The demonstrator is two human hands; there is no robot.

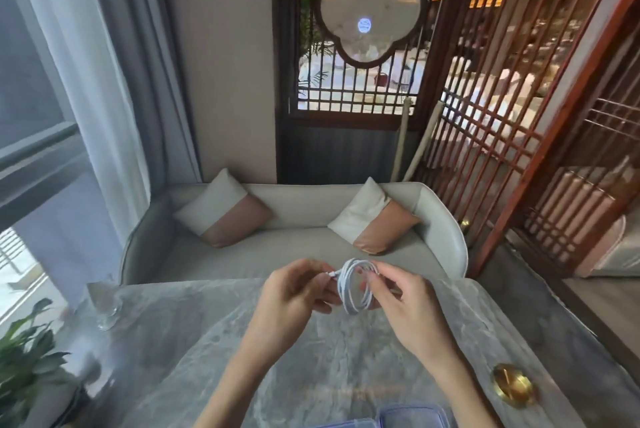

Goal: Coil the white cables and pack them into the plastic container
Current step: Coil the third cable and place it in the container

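Note:
A white cable [347,292] is wound into a round coil of several loops and held upright in the air above the grey marble table [194,341]. My left hand [294,299] pinches the cable's free end at the coil's upper left. My right hand [401,303] grips the coil's right side, its fingers through and around the loops. A clear bluish plastic container [405,417] shows only its top rim at the bottom edge of the view, between my forearms.
A stemmed glass [105,306] stands on the table's left, with a green plant [24,355] beside it. A brass round object [514,386] lies at the right. Beyond the table is a grey sofa [277,251] with two cushions, and a wooden lattice screen [502,116].

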